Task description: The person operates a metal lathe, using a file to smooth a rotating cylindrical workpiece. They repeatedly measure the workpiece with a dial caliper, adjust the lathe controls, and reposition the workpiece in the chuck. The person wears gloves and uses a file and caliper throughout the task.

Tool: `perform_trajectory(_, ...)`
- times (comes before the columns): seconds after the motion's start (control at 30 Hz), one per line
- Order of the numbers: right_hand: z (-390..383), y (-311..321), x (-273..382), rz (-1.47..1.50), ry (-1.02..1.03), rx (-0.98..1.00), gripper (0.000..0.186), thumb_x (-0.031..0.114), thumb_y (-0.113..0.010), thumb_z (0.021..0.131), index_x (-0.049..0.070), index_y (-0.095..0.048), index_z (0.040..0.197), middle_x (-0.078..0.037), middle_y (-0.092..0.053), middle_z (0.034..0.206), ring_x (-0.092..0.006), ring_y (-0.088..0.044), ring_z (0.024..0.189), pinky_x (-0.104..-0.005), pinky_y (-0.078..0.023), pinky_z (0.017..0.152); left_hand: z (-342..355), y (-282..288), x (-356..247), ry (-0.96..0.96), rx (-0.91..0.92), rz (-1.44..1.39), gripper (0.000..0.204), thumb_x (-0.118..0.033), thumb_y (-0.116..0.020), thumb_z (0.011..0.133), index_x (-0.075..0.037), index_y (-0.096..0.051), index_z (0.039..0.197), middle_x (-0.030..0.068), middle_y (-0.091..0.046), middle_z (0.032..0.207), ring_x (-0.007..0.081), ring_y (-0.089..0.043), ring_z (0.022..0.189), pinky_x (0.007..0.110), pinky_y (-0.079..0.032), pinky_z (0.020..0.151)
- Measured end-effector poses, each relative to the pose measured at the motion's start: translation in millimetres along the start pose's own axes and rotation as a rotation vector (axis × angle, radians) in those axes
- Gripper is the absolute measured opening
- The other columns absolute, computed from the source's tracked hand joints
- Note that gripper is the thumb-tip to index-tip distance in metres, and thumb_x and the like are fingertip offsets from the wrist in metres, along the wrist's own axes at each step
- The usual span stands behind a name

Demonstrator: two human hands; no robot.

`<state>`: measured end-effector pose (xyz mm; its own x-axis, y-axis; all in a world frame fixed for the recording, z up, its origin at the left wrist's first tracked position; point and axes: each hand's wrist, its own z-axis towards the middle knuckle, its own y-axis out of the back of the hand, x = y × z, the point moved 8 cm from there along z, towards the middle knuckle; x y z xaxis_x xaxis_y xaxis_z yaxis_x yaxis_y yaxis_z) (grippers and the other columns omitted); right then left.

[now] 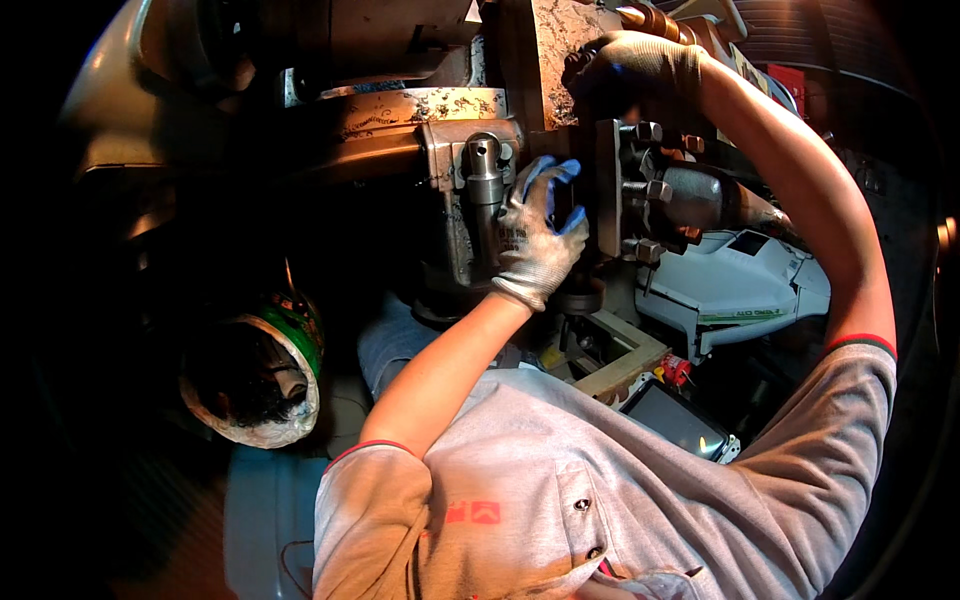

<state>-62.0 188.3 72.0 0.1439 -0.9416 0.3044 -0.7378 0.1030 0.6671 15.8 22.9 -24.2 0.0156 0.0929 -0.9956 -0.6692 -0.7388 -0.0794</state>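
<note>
Both my hands wear pale knit gloves with blue on the palm and fingers. At the middle, my left hand (537,235) has its fingers curved and apart with nothing between them. It is beside a shiny steel cylinder with a hole through its top (484,165). Higher up, my right hand (637,68) bends downward with its fingers curled at a dark piece against a chip-covered metal block (558,50); its fingertips are in shadow. Between and right of my hands stands a steel plate holder (609,190) with several square-headed bolts (655,190).
Metal chips lie on the machine's ledge (420,108). To the lower left is a bucket (262,432) with dark contents. A pale plastic housing (735,290) is on the right, with a dark-screened panel (672,420) below it. A wooden frame (625,370) is near my body.
</note>
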Motion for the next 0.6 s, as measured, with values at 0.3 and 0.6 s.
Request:
perform_trajectory(0.3,-18.6,-25.9,-23.0,0.896,-0.621,-0.171,0.020,0.024,-0.074,0.085,0.005,-0.072,0.090,0.000,-0.067,0.081,-0.0082,-0.059,0.073,-0.0257,-0.049,0.070,10.6,4.0,-14.3,-0.050,0.020,0.011,0.063,-0.017,-0.075,0.075,-0.014,-0.056,0.135,0.0176,-0.055,0.132,0.0369,-0.052,0.124,0.047,-0.041,0.108)
perform_trajectory(0.6,3.3,-10.2,-5.9,0.292,-0.332,-0.022,0.016,0.015,-0.067,0.091,0.004,-0.072,0.101,-0.003,-0.067,0.086,-0.0106,-0.063,0.079,-0.0268,-0.052,0.074,22.0,11.4,4.5,0.253,0.093,-0.022,0.060,-0.020,-0.077,0.071,-0.014,-0.059,0.128,0.0197,-0.054,0.135,0.0396,-0.053,0.125,0.046,-0.043,0.107)
